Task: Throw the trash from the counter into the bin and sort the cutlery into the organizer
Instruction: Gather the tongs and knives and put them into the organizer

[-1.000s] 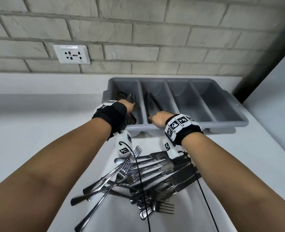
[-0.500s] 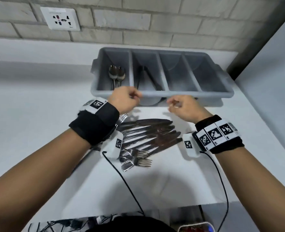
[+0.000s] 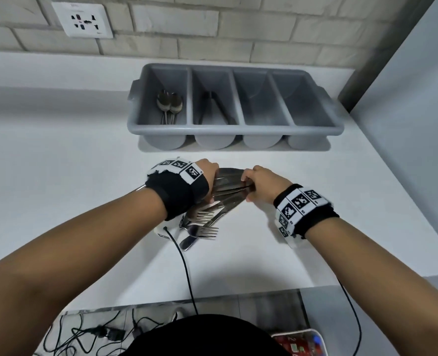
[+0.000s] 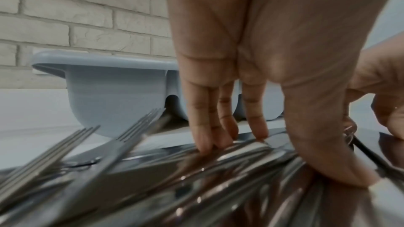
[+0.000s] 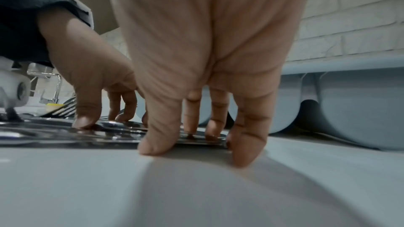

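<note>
steel, head view: knives (image 3: 228,187) lie fanned on the white tabletop (image 3: 84,155) just before the organizer (image 3: 234,129); left hand (image 3: 207,173) and right hand (image 3: 260,183) meet over them from either end.
counts, head view: organizer has four compartments; two spoons (image 3: 169,102) in the leftmost, dark knives (image 3: 214,106) in the second, number unclear; other two look bare. two forks (image 3: 203,223) show near the left wrist; knives in the fan too overlapped to count.
left wrist view: left hand (image 4: 251,92) has straight fingers (image 4: 204,137) pressing down on the blurred knives (image 4: 229,170), thumb on them too; two forks (image 4: 87,148) point at the organizer (image 4: 113,92).
right wrist view: right hand (image 5: 207,75) is spread, fingertips (image 5: 192,123) on the knife ends (image 5: 186,140), thumb and little finger touching the tabletop (image 5: 196,196); nothing pinched yet.
step, my judgement: gathering knives. better to square the fan into one bundle, keep forks out, then lift by the handles into the second compartment.
trash, bin: not visible.
</note>
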